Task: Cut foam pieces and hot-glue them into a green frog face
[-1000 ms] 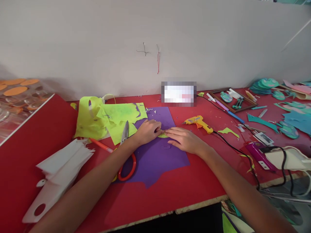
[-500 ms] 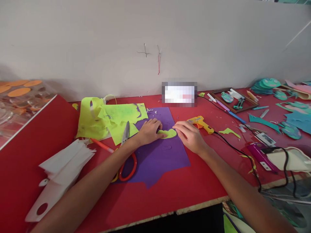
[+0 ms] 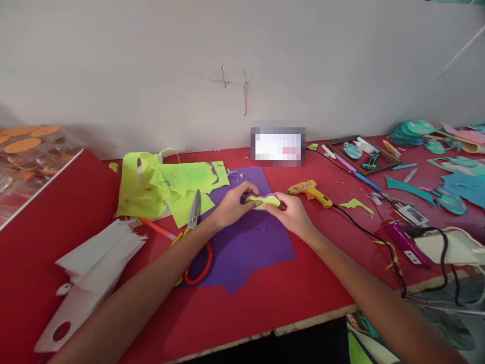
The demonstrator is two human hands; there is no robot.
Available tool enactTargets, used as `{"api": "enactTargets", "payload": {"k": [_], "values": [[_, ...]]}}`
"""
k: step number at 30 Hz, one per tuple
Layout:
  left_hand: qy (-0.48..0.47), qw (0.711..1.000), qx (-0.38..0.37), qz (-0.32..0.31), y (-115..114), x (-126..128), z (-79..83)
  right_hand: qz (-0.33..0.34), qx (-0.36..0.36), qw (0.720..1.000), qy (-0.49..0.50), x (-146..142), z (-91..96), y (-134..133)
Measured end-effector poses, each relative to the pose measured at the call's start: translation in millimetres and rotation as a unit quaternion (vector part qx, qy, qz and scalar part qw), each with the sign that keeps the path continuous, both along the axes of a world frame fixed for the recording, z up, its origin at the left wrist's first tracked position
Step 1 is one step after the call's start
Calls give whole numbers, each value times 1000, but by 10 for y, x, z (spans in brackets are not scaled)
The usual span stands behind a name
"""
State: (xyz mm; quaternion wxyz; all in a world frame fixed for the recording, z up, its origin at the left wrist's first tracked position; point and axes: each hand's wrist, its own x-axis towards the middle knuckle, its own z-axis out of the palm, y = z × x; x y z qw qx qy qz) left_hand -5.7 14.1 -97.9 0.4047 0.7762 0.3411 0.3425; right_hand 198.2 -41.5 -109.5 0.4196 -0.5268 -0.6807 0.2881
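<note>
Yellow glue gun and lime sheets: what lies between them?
In the head view, the purple sheet, plus the left hand and right hand holding a lime-and-purple cutout.

At the grip, the left hand (image 3: 235,205) and right hand (image 3: 293,215) are showing bare. Nearer the camera, the left forearm (image 3: 151,280) and right forearm (image 3: 359,275) are also showing bare, both slim and narrowing toward the grip.

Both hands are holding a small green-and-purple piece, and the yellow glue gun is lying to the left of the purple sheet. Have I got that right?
Not quite: in the head view the yellow glue gun lies to the right of the purple sheet. The left hand and right hand do hold the small green-and-purple piece.
</note>
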Motion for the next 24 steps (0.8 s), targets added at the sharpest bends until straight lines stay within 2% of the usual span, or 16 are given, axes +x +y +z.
{"api": "enactTargets", "payload": {"k": [5,12,20,24], "values": [[52,998,21,-6,8,-13,15,-1,-14,999,47,28,-25,21],[78,996,46,20,21,-33,-15,-23,-10,998,56,76,-41,43],[83,995,58,22,27,-26,-16,-22,-14,998,49,87,-14,39],[72,996,60,8,17,-33,-11,-22,4,1000,2,79,8,24]]}}
